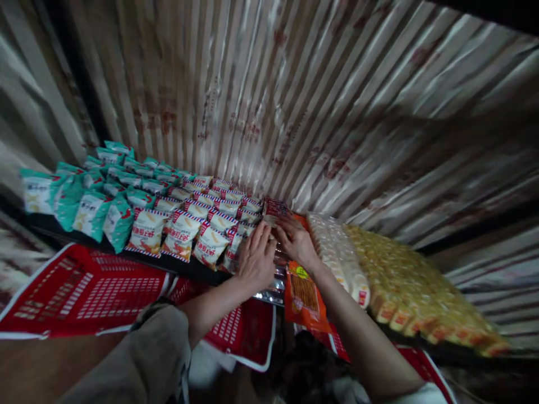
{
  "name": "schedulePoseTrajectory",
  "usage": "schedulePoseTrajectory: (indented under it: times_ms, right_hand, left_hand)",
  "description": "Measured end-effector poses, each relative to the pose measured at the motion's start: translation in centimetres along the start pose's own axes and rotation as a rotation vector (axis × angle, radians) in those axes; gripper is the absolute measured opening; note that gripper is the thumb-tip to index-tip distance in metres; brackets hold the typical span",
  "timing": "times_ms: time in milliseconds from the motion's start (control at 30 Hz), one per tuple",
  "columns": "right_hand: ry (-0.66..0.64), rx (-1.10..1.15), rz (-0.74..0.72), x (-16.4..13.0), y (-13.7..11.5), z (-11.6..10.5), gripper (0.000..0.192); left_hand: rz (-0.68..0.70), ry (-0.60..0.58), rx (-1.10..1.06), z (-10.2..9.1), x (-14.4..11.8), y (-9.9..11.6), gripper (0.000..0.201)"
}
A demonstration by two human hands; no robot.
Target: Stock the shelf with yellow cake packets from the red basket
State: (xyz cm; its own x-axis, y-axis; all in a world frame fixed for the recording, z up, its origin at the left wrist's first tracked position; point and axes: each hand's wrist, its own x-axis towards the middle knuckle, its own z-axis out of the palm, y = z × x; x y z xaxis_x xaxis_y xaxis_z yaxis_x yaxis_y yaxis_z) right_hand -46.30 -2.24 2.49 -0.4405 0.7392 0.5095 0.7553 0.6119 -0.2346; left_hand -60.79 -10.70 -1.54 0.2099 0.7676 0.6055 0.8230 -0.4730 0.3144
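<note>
A corrugated metal wall (320,101), streaked with rust, rises behind everything and fills most of the view. Against its foot runs a dark shelf (84,238) packed with rows of snack packets. Below the shelf's front edge lie red perforated crates (84,292), flat and side by side. At the right end of the shelf sits a broad bank of yellow packets (416,280), and beside it, nearer the middle, a narrower row of pale packets (341,252). At the left end of the shelf are teal packets (90,210) stood on edge, and next to them, toward the middle, white packets with red and blue borders (185,233). An orange packet (304,294) hangs over the shelf's front edge in the middle, just under the person's right wrist. The left hand (256,259) rests palm down at the middle of the shelf, fingers laid together against the end of the white row. The right hand (297,238) is just beside it, fingers curled down onto a small red packet (275,209) and clear wrappers there; whether its grip is pinching one I cannot tell.
</note>
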Motion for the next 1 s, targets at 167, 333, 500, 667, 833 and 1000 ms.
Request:
schedulePoseTrajectory:
  times_ms: [167, 333, 500, 667, 833, 1000]
  right_hand:
    - [-0.006, -0.009, -0.109, -0.3, -3.3, 0.4, 0.035]
    - [-0.159, -0.069, -0.268, -1.7, -7.3, 1.5, 0.031]
    - [-0.309, -0.256, -0.28, -2.7, -9.5, 3.3, 0.034]
    - [-0.329, -0.362, -0.223, -2.6, -9.7, 4.3, 0.039]
    - [-0.3, -0.396, -0.171, -2.8, -10.1, 4.4, 0.037]
    - [-0.259, -0.411, -0.14, -3.0, -10.4, 4.6, 0.039]
  left_hand:
    - [-0.165, 0.062, 0.041, -1.2, -2.1, -1.4, 0.049]
    - [-0.34, 0.156, 0.052, -2.8, -4.7, -2.6, 0.053]
    - [-0.524, 0.199, 0.034, -2.8, -6.5, -4.4, 0.068]
    - [-0.606, 0.172, 0.012, -1.4, -7.2, -6.4, 0.088]
    - [-0.612, 0.161, -0.003, -1.1, -7.1, -7.4, 0.092]
    - [-0.618, 0.12, 0.066, -1.4, -6.6, -7.3, 0.08]
